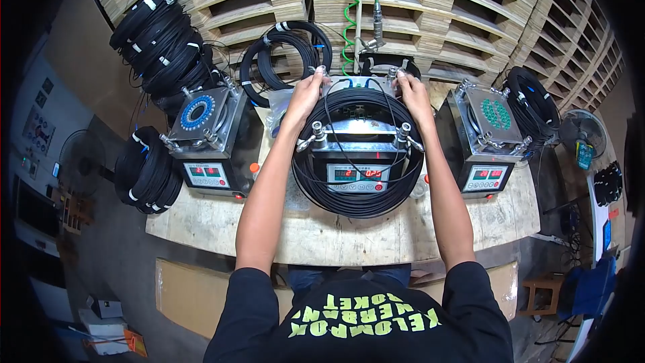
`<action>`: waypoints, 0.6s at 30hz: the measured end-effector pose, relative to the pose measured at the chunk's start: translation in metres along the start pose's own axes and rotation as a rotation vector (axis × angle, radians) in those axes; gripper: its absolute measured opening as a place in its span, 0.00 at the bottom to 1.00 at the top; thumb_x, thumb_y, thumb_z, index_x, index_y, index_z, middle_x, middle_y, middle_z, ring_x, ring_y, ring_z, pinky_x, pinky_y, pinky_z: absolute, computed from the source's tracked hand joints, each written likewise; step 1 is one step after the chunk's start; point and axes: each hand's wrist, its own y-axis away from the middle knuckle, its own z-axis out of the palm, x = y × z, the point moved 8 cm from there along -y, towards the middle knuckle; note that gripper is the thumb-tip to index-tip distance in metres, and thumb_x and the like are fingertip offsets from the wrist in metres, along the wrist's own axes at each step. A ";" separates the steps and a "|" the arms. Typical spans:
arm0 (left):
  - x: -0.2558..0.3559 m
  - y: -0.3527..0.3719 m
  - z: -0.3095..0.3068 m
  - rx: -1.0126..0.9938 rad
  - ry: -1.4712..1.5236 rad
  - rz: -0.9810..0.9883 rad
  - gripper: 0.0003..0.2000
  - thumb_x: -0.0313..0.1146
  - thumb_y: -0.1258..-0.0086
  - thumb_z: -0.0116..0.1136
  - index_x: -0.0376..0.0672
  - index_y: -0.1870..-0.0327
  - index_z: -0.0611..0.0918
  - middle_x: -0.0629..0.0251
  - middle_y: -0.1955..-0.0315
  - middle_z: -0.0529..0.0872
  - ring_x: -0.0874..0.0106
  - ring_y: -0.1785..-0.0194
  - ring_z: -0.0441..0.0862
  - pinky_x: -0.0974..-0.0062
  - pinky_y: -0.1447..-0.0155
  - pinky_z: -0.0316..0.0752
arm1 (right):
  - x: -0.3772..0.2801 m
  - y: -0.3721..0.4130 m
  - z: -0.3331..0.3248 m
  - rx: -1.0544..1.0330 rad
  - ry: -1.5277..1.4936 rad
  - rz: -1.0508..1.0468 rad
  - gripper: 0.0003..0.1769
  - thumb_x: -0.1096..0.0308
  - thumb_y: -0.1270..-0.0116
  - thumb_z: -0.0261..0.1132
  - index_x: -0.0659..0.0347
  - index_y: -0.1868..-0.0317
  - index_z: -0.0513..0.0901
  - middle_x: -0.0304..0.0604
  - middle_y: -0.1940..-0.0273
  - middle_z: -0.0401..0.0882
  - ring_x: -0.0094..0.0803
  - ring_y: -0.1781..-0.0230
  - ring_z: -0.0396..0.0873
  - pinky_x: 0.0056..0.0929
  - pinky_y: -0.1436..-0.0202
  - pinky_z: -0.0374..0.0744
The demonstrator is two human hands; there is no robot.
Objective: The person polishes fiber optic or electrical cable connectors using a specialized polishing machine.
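Note:
A metal polishing machine [356, 126] with a lit red display stands at the middle of the wooden table. A large coil of black cable [312, 195] loops around its front, with thin ends running up onto its top. My left hand [306, 99] is closed at the rear left corner clamp, its thumb on the metal. At the rear right corner clamp [401, 72], my right hand [414, 99] is closed in the same way. The two front corner clamps [402, 132] are untouched. My fingers are partly hidden behind the clamps.
Similar machines stand left [205, 128] with blue connectors in a ring and right [487, 128] with green ones. Black cable coils [158, 47] are stacked at the left, with more behind [285, 54] and right [531, 104]. A green spiral air hose [351, 13] hangs before wooden pallets [443, 0].

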 end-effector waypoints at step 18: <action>-0.003 0.001 0.000 0.010 0.003 -0.018 0.29 0.56 0.18 0.48 0.36 0.55 0.89 0.76 0.78 0.72 0.80 0.71 0.66 0.77 0.63 0.64 | -0.003 0.001 0.001 -0.057 0.003 0.006 0.27 0.50 0.18 0.53 0.68 0.59 0.85 0.43 0.65 0.85 0.27 0.67 0.80 0.28 0.62 0.78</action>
